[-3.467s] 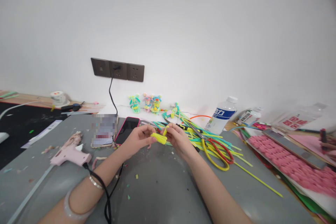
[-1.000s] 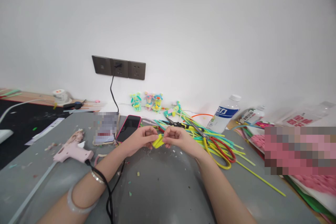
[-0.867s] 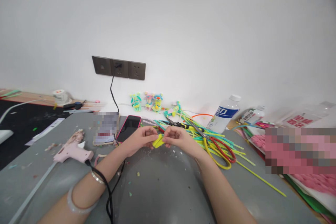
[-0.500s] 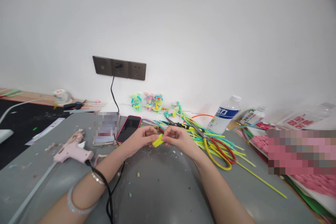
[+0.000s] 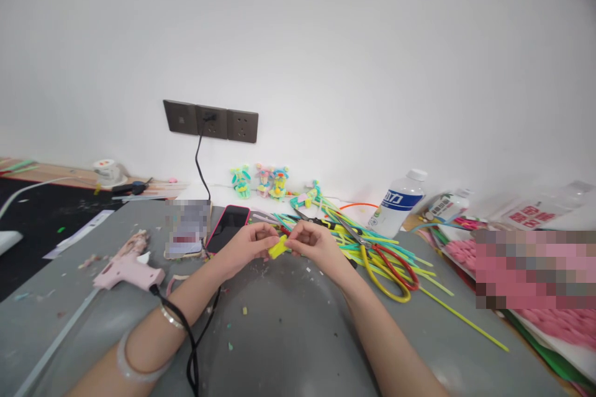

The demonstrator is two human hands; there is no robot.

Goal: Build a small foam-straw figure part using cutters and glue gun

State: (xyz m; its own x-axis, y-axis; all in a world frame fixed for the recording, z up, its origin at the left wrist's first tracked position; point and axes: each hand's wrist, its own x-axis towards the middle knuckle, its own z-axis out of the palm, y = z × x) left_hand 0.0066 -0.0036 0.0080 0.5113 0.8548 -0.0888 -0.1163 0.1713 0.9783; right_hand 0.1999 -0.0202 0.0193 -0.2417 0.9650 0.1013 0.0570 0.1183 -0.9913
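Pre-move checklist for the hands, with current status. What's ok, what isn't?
1. Yellow piece pinched by left hand and right hand: ok.
2. Black cable off the left forearm: not ok, crosses it.
3. Large scissors apart from both hands: ok, lying on the strips.
4. Pink glue gun cool: cannot tell.
5. Gray tabletop free of scraps: not ok, bits scattered.
6. Blue-label bottle capped: ok.
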